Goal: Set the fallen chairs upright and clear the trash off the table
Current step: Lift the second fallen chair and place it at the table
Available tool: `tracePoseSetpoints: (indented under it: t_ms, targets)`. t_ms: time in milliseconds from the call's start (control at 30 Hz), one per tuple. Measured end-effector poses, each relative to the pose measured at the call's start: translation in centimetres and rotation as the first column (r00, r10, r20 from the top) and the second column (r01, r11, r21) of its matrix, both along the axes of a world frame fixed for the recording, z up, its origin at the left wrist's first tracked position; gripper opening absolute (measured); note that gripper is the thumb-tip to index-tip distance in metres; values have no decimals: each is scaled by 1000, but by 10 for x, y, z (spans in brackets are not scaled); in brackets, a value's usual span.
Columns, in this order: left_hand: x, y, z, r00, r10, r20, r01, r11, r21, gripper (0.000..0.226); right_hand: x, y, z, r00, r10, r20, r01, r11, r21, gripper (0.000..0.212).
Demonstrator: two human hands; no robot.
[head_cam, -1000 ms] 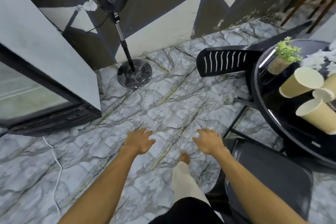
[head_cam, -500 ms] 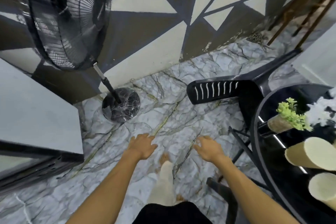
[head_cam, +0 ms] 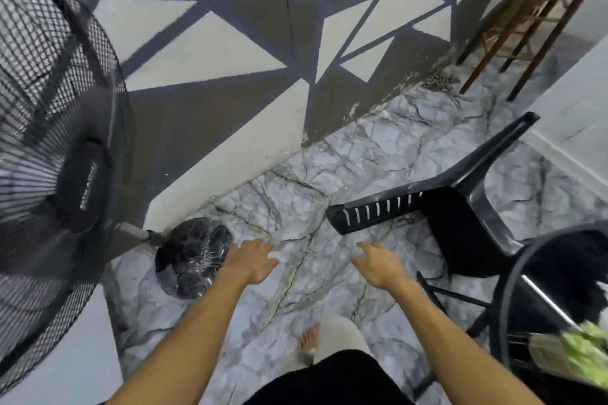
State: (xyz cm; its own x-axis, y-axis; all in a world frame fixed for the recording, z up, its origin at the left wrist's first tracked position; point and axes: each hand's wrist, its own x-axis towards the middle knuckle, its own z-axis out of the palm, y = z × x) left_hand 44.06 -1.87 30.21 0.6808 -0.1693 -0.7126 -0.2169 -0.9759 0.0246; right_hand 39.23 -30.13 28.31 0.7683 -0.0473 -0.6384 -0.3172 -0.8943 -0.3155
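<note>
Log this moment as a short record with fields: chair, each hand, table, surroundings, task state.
chair: black plastic chair lies on its side on the marble floor, slotted backrest nearest the hands
left hand: open, holds nothing, stretched forward by the base of the pedestal fan
right hand: open, holds nothing, close to the chair, not touching it
table: round black table at the right edge, potted plant on it
surroundings: wooden stool in the far corner
task state: chair not yet upright

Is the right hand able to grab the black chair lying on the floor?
Probably yes. The right hand is open and empty, and only bare marble floor shows between it and the slatted backrest of the black chair just ahead.
</note>
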Motion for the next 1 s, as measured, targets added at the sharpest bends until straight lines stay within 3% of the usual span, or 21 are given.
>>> tracePoseSetpoints:
  t_ms: [233, 467, 600, 833, 1000]
  targets:
    - [136, -30, -1, 997, -81, -16, 81, 997, -4, 55, 113, -22, -6, 996, -88, 7, 88, 995, 47, 56]
    - [274, -86, 3, 982, -184, -48, 185, 983, 14, 57, 226, -61, -15, 981, -194, 8, 191, 972, 138, 32]
    - [348, -127, 11, 952, -306, -2, 306, 952, -5, 54, 281, -89, -12, 946, -323, 1, 320, 938, 133, 45]
    - [462, -202, 11, 842, -540, 4, 540, 841, 23, 47, 348, -133, -22, 862, -507, 5, 502, 855, 130, 48]
    - [543, -263, -2, 703, -711, -24, 711, 703, -1, 52, 379, -153, -31, 706, -708, 11, 701, 700, 137, 45]
